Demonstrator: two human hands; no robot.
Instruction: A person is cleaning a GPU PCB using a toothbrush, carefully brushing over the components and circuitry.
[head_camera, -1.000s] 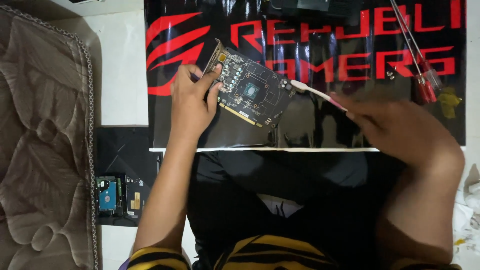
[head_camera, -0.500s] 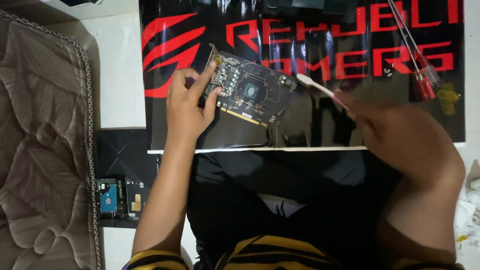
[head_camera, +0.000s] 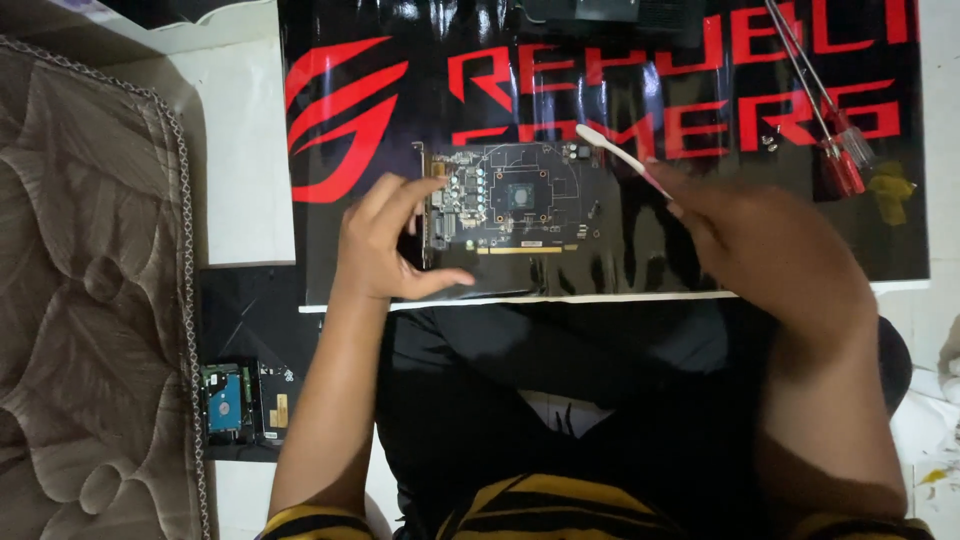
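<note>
From the head camera, a bare circuit board (head_camera: 510, 198) lies flat on a black-and-red mat (head_camera: 400, 60). The left hand (head_camera: 385, 240) has a loose, released grip, fingertips touching the board's left end. The right hand (head_camera: 770, 250) pinches a white swab (head_camera: 610, 150), its tip over the board's upper right corner. Red-handled screwdrivers (head_camera: 835, 150) lie well apart.

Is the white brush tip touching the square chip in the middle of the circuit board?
No, the brush tip sits near the upper right corner of the circuit board, well apart from the central chip.
</note>
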